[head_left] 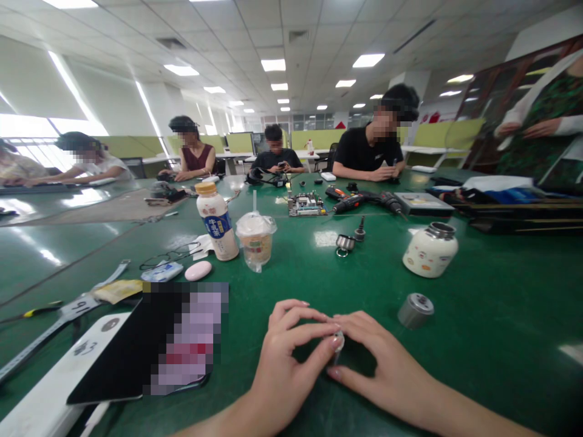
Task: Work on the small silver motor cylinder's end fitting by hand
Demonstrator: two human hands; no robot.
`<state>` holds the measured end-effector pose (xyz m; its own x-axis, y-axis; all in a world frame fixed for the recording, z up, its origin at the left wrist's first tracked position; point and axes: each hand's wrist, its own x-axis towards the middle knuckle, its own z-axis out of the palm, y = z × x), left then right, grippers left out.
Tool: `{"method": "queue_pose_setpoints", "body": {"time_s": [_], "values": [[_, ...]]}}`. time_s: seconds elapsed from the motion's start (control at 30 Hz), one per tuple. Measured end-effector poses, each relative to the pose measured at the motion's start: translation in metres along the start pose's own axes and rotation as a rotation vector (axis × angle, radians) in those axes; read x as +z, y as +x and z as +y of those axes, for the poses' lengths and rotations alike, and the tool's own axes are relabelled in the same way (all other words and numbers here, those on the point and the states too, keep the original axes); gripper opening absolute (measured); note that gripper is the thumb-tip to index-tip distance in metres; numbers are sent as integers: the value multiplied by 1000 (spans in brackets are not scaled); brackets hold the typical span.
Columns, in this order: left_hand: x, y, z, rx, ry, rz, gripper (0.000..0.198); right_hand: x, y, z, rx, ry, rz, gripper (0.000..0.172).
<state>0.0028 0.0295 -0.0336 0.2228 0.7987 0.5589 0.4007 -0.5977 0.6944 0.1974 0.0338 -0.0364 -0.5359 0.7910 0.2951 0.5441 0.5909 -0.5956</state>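
Thumb and forefinger of the left hand pinch the clear piece toward the near edge of the bench, best steadied lightly by the right hand, its thumb spread from curled fingers, with cap, then jar, beyond toward the right edge.

Head camera — wearer's own viewpoint, facing forward and slightly down across green table. Left hand and right hand near lens, bottom centre; wide view stretches back to far partitions — ceiling fills top.
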Motion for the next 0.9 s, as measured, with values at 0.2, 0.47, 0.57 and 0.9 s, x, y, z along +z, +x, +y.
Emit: {"method": "queue_pose_setpoints", "body": {"time_s": [0.2,0.47,0.57,0.9], "values": [[0,1,1,-22,-25,-13,18,7,2,-3,108,109,80,28],[-4,-1,5,7,-30,-82,22,7,1,-12,149,148,77,24],[-6,-1,6,22,-41,-114,26,6,0,-12,141,135,72,24],[-3,3,3,-2,-32,56,7,5,1,-12,149,89,51,21]]}}
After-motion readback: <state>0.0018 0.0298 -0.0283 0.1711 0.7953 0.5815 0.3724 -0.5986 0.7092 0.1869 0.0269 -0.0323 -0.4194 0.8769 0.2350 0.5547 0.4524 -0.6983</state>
